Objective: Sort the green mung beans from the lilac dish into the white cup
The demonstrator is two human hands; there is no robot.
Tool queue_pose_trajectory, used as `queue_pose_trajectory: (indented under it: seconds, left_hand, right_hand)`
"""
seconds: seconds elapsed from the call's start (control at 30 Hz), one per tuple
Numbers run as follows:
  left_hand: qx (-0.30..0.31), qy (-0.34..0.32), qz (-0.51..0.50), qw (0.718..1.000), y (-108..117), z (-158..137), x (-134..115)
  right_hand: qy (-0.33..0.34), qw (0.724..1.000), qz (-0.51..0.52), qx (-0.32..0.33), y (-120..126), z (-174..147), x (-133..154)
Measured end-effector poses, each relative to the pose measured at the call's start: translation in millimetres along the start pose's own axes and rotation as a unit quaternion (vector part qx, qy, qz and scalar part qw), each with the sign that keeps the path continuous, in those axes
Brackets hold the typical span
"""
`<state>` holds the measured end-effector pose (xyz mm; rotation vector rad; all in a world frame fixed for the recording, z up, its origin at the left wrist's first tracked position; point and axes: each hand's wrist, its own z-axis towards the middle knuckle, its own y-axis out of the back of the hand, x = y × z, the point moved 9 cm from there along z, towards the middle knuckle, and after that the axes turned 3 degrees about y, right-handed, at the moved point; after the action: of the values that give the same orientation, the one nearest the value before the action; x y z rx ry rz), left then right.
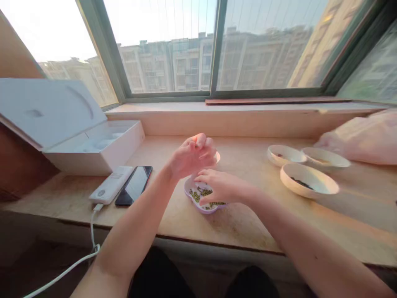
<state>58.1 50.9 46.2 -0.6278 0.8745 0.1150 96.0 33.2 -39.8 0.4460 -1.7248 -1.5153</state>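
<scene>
One lilac dish (207, 211) of small green beans (195, 195) sits on the counter (173, 217) before you. Your right hand (221, 186) reaches over it, thumb and fingers well apart; you seem to be picking among the beans, which calls for a light, precise pinch. Your left hand (194, 156) hangs above, fingers curled; whether it grips anything, I cannot tell. Your hands hide much of the dish, and blur softens the fingertips.

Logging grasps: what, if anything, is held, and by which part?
Cannot be told for the curled left hand; the right hand, open over the purple dish, shows nothing held.
</scene>
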Motion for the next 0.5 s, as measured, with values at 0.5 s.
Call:
queue_pose_trajectory:
  seconds: [0.5]
  left_hand:
    - [-0.184,0.054,0.457,0.869,58.2,6.2,14.8]
  right_hand:
    - [-0.023,0.997,0.063,0.027,-11.0,2.7,-10.2]
